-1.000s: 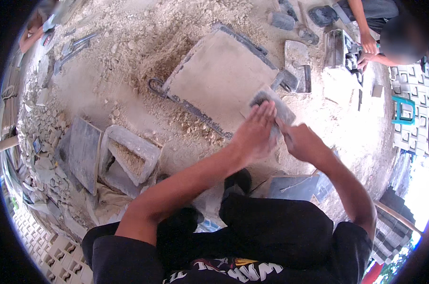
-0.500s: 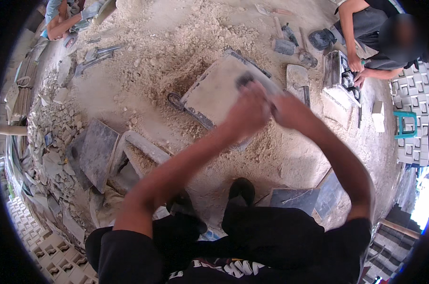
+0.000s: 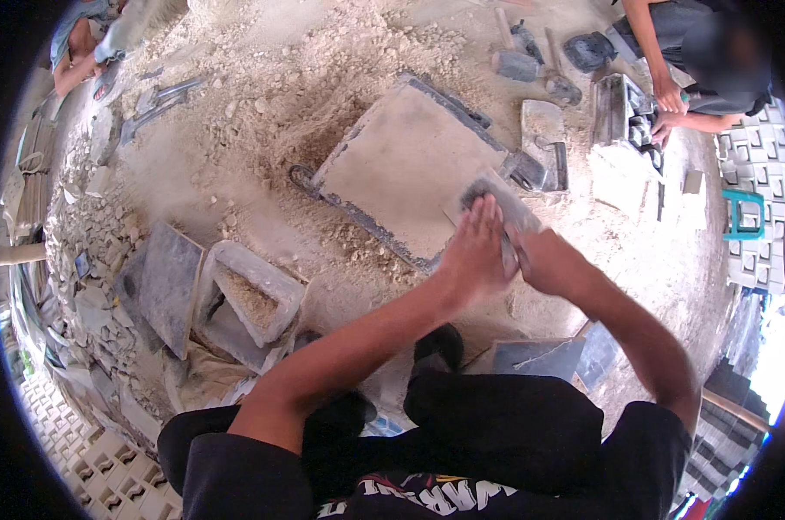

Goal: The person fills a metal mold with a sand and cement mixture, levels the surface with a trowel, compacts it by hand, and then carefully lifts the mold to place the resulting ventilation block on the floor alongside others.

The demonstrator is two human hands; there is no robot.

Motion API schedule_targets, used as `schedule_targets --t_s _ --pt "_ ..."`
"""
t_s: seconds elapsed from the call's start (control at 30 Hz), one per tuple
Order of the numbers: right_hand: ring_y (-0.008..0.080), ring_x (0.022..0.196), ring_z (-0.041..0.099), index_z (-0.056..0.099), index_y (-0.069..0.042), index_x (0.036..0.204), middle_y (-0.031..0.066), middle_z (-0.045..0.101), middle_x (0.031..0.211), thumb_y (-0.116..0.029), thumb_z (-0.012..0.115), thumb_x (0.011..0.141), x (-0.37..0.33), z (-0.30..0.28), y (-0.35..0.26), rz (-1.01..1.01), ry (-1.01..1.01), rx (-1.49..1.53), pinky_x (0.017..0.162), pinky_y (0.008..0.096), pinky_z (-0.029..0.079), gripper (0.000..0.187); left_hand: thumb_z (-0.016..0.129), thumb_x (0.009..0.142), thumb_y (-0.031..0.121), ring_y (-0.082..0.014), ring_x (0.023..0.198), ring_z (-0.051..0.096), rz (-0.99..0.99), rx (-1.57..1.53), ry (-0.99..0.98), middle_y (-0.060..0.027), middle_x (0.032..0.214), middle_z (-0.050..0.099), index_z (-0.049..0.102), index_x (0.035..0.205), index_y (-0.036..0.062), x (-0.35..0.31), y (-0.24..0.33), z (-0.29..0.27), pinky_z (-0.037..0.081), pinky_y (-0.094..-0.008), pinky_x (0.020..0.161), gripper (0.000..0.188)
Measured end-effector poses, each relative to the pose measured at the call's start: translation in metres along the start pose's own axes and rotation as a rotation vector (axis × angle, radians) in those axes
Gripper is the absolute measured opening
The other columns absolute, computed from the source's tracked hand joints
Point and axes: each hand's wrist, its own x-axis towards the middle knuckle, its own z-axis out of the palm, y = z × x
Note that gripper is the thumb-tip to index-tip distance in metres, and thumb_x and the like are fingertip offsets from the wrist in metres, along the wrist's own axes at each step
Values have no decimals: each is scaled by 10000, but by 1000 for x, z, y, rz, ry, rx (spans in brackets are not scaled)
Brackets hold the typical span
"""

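Note:
A square mould [image 3: 358, 232] with dark edges lies in front of me, full to the rim with smooth pale powdery material. At its near right edge is a flat grey trowel [image 3: 505, 201], tilted, with a dark patch on its face. My right hand [image 3: 550, 264] is closed round the handle end of the trowel, its grip partly hidden. My left hand [image 3: 477, 247] rests with straight fingers on the trowel's flat face, beside the dark patch. A ring-shaped handle [image 3: 302, 178] sticks out from the mould's left corner.
Loose pale powder and lumps [image 3: 271, 104] surround the mould. A hollow frame [image 3: 254, 295] and dark plates [image 3: 163, 282] lie to the left. Mallets [image 3: 515, 66] lie at the far right. Another person's hands [image 3: 665, 113] work at a metal box mould [image 3: 616, 113]. A teal stool [image 3: 743, 215] stands farther right.
Both hands have come nearer to me and slightly right with the trowel, from over the mould's middle to its near right edge. The mould's pale surface is now largely uncovered.

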Motion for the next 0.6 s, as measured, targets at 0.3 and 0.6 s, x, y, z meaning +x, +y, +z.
schedule_targets --t_s 0.3,0.6 --pt "433 786 642 641 20 957 296 631 857 -134 450 889 -75 -7 18 230 -197 -21 728 483 537 254 455 915 313 -392 1416 194 263 -89 -113 -322 1473 235 347 1373 -88 -4 50 48 176 -431 1165 619" --pt "430 793 640 624 -5 991 255 649 867 -87 483 825 156 -104 -62 -274 203 -144 695 475 525 233 234 1010 371 -435 1412 178 55 506 -108 -258 1503 252 403 1415 107 87 -172 -114 141 -523 1157 513"
